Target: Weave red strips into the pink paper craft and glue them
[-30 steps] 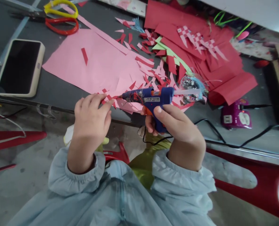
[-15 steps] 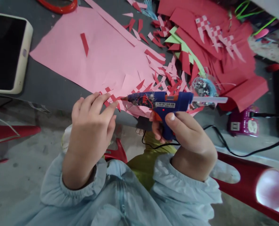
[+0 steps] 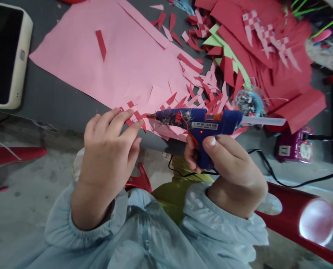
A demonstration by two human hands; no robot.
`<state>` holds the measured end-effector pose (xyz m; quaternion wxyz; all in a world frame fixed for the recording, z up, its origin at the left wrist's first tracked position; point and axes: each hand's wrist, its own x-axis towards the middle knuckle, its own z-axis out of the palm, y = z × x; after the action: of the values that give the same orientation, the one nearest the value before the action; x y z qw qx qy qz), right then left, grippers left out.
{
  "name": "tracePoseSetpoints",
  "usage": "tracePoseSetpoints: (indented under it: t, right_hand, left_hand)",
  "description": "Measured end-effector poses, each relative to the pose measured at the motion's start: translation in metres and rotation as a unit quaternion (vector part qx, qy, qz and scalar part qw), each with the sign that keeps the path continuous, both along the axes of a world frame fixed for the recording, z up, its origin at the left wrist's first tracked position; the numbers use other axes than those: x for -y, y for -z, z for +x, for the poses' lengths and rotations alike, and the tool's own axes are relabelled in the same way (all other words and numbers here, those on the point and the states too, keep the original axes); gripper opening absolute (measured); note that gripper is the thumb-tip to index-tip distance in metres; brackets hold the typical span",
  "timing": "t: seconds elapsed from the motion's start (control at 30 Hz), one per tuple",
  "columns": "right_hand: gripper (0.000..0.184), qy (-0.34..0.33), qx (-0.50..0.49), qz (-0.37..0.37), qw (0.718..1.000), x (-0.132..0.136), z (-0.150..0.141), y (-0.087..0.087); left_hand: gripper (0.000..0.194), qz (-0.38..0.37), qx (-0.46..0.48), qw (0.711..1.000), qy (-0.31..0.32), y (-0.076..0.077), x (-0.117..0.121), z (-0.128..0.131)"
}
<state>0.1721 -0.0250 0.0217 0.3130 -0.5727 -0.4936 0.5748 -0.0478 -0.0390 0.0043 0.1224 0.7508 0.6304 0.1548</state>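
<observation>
My right hand (image 3: 225, 153) is wrapped around the handle of a blue hot glue gun (image 3: 194, 121), with a finger by its orange trigger. A small red light glows on the gun, and a clear glue stick (image 3: 264, 120) sticks out of its back. The nozzle points left, at the edge of a small red-and-pink woven paper piece (image 3: 135, 117); whether it touches cannot be made out. My left hand (image 3: 110, 149) has its fingertips closed on that woven piece at the table's near edge and partly covers it.
Under the work lies a large pink sheet (image 3: 121, 52), with red and pink scraps (image 3: 205, 89) to its right. Red paper (image 3: 267, 71) bears several finished woven pieces (image 3: 267, 35). A phone (image 3: 3, 56) lies left; a black cord (image 3: 263, 164) runs near a purple socket block (image 3: 295, 147).
The glue gun and my right hand have shifted slightly right, the nozzle still close to the woven piece. My left hand keeps its grip. The camera view has moved a little.
</observation>
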Motion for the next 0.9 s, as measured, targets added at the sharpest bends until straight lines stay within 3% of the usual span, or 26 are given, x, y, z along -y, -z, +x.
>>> tracePoseSetpoints:
  t: [0.1, 0.3, 0.63, 0.73, 0.9]
  right_hand:
    - [0.043, -0.006, 0.007, 0.007, 1.000, 0.000, 0.000, 0.000]
    - [0.047, -0.092, -0.005, -0.010, 0.996, -0.007, 0.005, 0.004]
    - [0.052, -0.128, 0.014, -0.018, 0.992, -0.009, 0.014, 0.004]
    - [0.050, -0.130, 0.018, -0.015, 0.991, -0.010, 0.018, 0.003]
    - [0.048, -0.076, 0.024, -0.003, 0.997, -0.006, 0.015, -0.001]
  left_hand:
    - [0.034, -0.002, -0.002, 1.000, 0.002, 0.000, 0.000, 0.000]
    - [0.034, -0.001, 0.000, 1.000, 0.005, 0.000, 0.000, 0.000]
    - [0.035, -0.012, 0.005, 1.000, 0.004, 0.000, 0.000, -0.001]
    - [0.035, -0.012, 0.003, 1.000, 0.004, 0.000, 0.000, -0.001]
    - [0.036, -0.015, 0.006, 1.000, 0.004, 0.000, 0.000, -0.001]
